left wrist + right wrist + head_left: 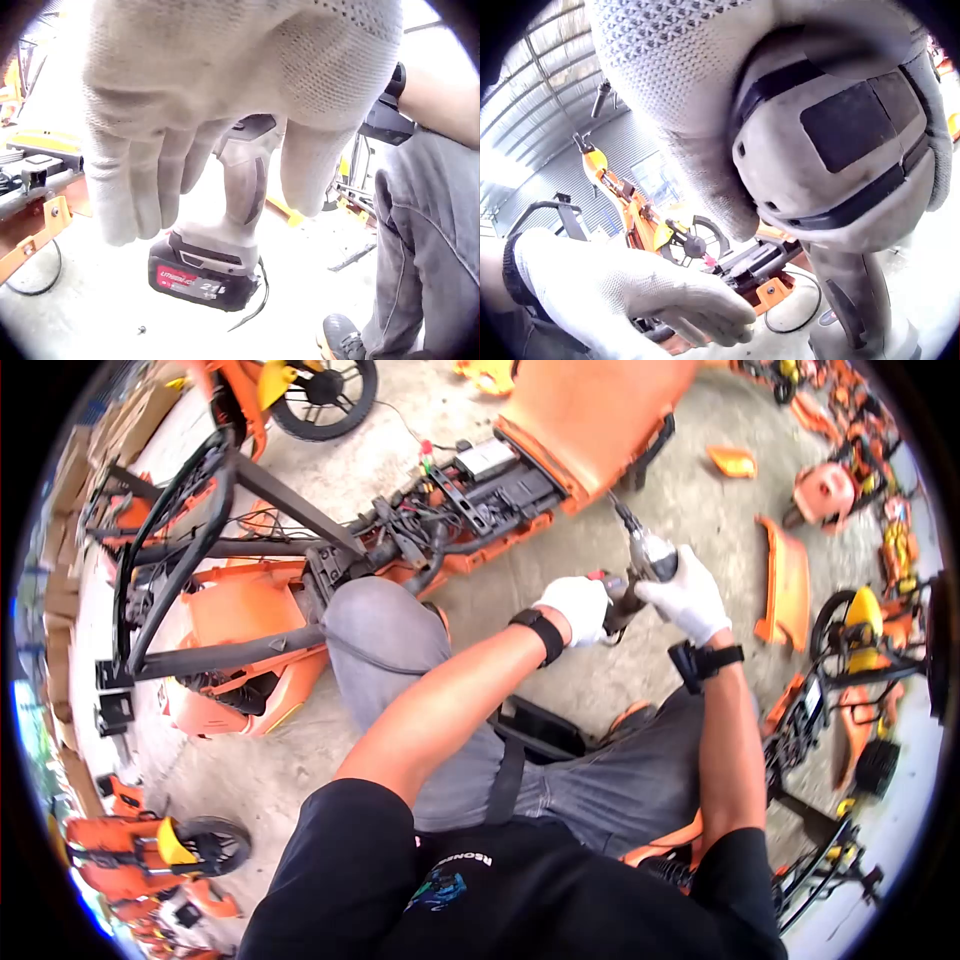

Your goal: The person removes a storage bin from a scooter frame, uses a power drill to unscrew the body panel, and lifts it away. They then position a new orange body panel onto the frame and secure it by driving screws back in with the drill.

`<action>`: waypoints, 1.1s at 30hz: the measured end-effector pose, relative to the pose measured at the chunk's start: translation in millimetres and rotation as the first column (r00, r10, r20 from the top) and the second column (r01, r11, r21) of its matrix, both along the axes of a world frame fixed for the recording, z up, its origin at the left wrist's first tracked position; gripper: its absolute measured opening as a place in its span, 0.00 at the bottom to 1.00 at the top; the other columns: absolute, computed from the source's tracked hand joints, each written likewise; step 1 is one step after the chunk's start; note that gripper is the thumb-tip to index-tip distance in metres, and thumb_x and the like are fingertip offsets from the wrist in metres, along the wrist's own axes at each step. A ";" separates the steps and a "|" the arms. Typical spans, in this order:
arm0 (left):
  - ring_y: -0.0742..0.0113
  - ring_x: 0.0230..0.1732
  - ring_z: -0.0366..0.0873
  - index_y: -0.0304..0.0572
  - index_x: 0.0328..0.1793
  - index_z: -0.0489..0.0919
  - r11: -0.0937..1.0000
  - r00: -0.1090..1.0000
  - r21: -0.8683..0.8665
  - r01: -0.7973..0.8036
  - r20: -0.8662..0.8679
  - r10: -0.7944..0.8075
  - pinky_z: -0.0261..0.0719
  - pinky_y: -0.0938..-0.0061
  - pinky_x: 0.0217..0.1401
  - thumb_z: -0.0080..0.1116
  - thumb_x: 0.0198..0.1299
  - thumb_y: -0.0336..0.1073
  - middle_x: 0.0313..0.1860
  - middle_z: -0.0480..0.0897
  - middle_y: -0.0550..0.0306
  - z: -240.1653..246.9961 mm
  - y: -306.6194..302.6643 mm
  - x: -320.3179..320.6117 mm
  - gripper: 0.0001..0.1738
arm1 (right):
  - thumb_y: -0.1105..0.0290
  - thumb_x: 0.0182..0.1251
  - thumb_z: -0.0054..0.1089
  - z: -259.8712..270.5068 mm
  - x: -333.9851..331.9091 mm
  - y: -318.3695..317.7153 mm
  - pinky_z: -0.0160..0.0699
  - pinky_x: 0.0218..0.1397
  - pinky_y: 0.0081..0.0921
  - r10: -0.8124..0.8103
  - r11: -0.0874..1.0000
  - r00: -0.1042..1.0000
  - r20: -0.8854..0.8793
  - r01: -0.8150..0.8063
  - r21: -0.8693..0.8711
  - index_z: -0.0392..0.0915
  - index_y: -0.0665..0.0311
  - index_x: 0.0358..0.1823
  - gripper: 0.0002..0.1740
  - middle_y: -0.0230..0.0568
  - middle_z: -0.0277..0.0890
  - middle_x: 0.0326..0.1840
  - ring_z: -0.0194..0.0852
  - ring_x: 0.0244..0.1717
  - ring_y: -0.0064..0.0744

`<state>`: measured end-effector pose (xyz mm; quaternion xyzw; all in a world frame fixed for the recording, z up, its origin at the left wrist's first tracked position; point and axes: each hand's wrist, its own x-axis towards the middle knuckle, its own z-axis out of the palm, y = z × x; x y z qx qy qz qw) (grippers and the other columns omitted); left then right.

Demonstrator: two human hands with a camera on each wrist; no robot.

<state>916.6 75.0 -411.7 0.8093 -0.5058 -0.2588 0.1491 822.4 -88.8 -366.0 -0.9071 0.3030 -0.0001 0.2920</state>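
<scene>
Well, our right hand (690,597) grips the cordless drill (653,554), left hand (578,610) open, perhaps touching; wiring (396,525) lies exposed at eleven o'clock.

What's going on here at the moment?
Someone's gloved right hand grips a cordless drill by its body, while their gloved left hand is open beside it. The bit points toward a large orange panel on a partly stripped vehicle; whether it touches, I can't tell.
</scene>
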 end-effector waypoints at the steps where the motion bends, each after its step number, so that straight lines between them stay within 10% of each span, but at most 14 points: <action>1: 0.43 0.42 0.81 0.32 0.45 0.77 0.999 0.999 -0.031 -0.018 -0.031 0.017 0.80 0.59 0.48 0.70 0.42 0.52 0.41 0.82 0.37 7.1 2.2 0.6 0.32 | 0.53 0.41 0.69 7.1 1.9 3.2 0.76 0.44 0.38 0.012 1.000 0.999 0.048 -0.011 -0.020 0.70 0.70 0.39 0.31 0.58 0.77 0.33 0.79 0.38 0.54; 4: 0.42 0.53 0.75 0.29 0.51 0.71 0.969 0.997 -0.244 -0.026 0.062 0.043 0.75 0.59 0.57 0.73 0.40 0.52 0.49 0.76 0.35 1.1 -4.6 -15.4 0.39 | 0.57 0.41 0.71 20.9 9.9 12.5 0.77 0.37 0.28 -0.037 0.995 0.997 0.066 0.031 0.090 0.70 0.73 0.40 0.31 0.48 0.76 0.30 0.78 0.32 0.31; 8: 0.43 0.55 0.74 0.29 0.49 0.70 0.930 0.973 -0.288 -0.229 -0.054 0.223 0.74 0.60 0.57 0.74 0.39 0.48 0.47 0.76 0.37 4.6 -2.5 -28.6 0.37 | 0.60 0.43 0.72 34.8 10.2 22.0 0.78 0.36 0.25 -0.076 0.980 0.993 0.089 0.058 0.188 0.71 0.74 0.41 0.30 0.41 0.76 0.32 0.76 0.32 0.25; 20: 0.44 0.43 0.82 0.35 0.51 0.73 0.779 0.864 -0.407 -0.477 -0.378 0.331 0.78 0.59 0.48 0.69 0.48 0.42 0.38 0.83 0.40 17.5 -4.0 -20.0 0.28 | 0.58 0.60 0.65 90.1 1.6 36.2 0.76 0.36 0.20 -0.028 0.916 0.979 0.199 -0.055 0.398 0.73 0.76 0.51 0.28 0.33 0.75 0.33 0.73 0.30 0.19; 24: 0.50 0.42 0.83 0.35 0.47 0.77 0.680 0.776 -0.448 -0.581 -0.557 0.295 0.78 0.65 0.47 0.68 0.50 0.43 0.38 0.84 0.42 40.4 -6.5 1.8 0.23 | 0.57 0.68 0.56 98.1 -17.3 6.2 0.76 0.56 0.26 0.025 0.585 0.911 0.411 -0.347 0.733 0.58 0.72 0.70 0.36 0.47 0.71 0.62 0.70 0.63 0.36; 29: 0.49 0.42 0.83 0.32 0.44 0.79 0.612 0.809 -0.564 -0.554 -0.538 0.237 0.79 0.64 0.48 0.62 0.53 0.40 0.38 0.84 0.41 64.7 -17.7 20.9 0.19 | 0.61 0.64 0.63 74.8 30.9 20.7 0.69 0.58 0.24 0.187 0.737 0.906 0.380 -0.385 0.555 0.66 0.74 0.63 0.32 0.40 0.72 0.58 0.68 0.56 0.24; 31: 0.42 0.43 0.81 0.32 0.45 0.79 0.583 0.881 -0.661 -0.471 -0.379 0.282 0.78 0.59 0.48 0.60 0.52 0.42 0.38 0.83 0.37 79.3 -17.6 18.3 0.21 | 0.63 0.64 0.64 69.9 49.6 29.2 0.72 0.54 0.25 -0.015 0.826 0.938 0.345 -0.183 0.533 0.73 0.73 0.56 0.25 0.37 0.77 0.52 0.73 0.50 0.25; 32: 0.40 0.44 0.80 0.31 0.43 0.79 0.678 0.879 -0.561 -0.475 -0.332 0.341 0.78 0.58 0.49 0.60 0.51 0.44 0.38 0.82 0.35 92.7 -15.0 17.5 0.22 | 0.65 0.63 0.64 51.3 58.4 22.5 0.74 0.52 0.27 -0.192 0.626 0.869 0.456 -0.249 0.738 0.77 0.70 0.52 0.20 0.35 0.79 0.50 0.75 0.47 0.25; 33: 0.38 0.44 0.79 0.31 0.42 0.79 0.756 0.878 -0.448 -0.477 -0.283 0.386 0.78 0.56 0.50 0.60 0.50 0.45 0.37 0.81 0.32 99.4 -15.9 18.4 0.23 | 0.68 0.64 0.62 54.0 58.0 25.3 0.74 0.53 0.27 -0.085 0.679 0.817 0.570 -0.372 0.633 0.77 0.70 0.52 0.17 0.35 0.78 0.51 0.76 0.48 0.25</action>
